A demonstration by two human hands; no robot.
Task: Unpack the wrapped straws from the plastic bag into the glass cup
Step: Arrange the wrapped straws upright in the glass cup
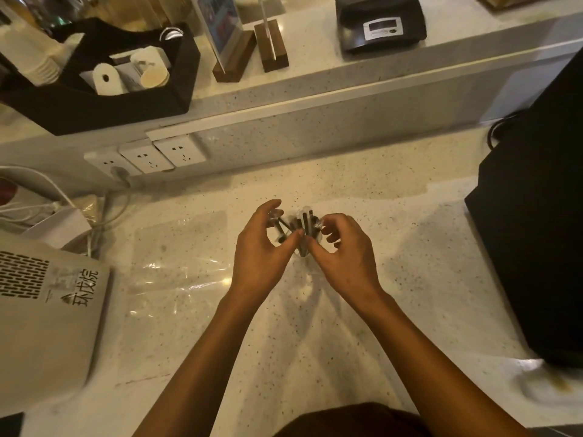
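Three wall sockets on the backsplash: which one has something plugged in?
The leftmost socket: a white plug sits in it. The middle and right sockets show bare holes.

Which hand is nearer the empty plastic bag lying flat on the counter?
Left. The left hand is right beside the plastic bag, at its right edge. The right hand is farther right, on the far side of the straws.

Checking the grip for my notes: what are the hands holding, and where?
Both the left hand and right hand pinch the wrapped straws near their upper ends; the glass cup is barely visible.
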